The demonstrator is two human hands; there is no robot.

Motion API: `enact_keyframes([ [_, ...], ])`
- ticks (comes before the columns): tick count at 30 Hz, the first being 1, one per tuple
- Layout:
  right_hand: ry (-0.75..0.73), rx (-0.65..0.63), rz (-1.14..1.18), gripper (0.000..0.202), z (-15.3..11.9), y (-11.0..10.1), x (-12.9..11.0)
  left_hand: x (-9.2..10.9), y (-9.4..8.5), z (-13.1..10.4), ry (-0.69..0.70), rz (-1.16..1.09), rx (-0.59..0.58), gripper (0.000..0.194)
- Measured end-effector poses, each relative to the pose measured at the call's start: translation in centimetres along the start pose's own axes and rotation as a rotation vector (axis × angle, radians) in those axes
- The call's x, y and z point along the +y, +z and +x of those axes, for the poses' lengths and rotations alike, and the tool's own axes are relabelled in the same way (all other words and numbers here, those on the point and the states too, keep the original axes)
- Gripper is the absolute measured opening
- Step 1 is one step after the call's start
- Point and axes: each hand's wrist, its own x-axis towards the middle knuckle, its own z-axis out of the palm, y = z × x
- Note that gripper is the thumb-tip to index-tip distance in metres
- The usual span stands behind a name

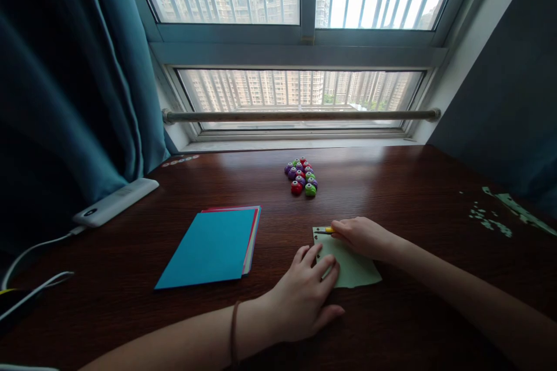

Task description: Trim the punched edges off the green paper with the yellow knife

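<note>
A pale green sheet of paper [354, 269] lies on the dark wooden desk [413, 197] in front of me. My left hand [304, 293] rests flat on the sheet's left part, fingers spread, pinning it down. My right hand [363, 236] is closed on a small yellow pen or pencil [325, 231], whose tip touches the sheet's top left corner. Small dark marks show along that corner.
A stack of coloured paper [213, 246] with a blue sheet on top lies to the left. Several small red, green and purple craft punches [301, 177] cluster further back. A white power bank [115, 202] with cables sits at the left edge. Green paper scraps [491, 217] lie at right.
</note>
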Motion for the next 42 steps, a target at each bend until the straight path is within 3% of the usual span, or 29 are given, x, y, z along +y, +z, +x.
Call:
enact_keyframes([
  [16, 0.017, -0.033, -0.082, 0.010, 0.1, -0.3, -0.8, -0.7, -0.6, 0.2, -0.029, 0.029, 0.004, 0.059],
  [24, -0.052, -0.085, -0.090, 0.016, 0.8, -1.1, 0.3, -0.6, -0.8, 0.3, 0.012, 0.092, -0.018, 0.064],
  [42, -0.131, -0.096, -0.178, 0.013, 1.0, -0.8, 1.3, -0.7, -0.8, 0.4, 0.009, 0.071, -0.057, 0.068],
])
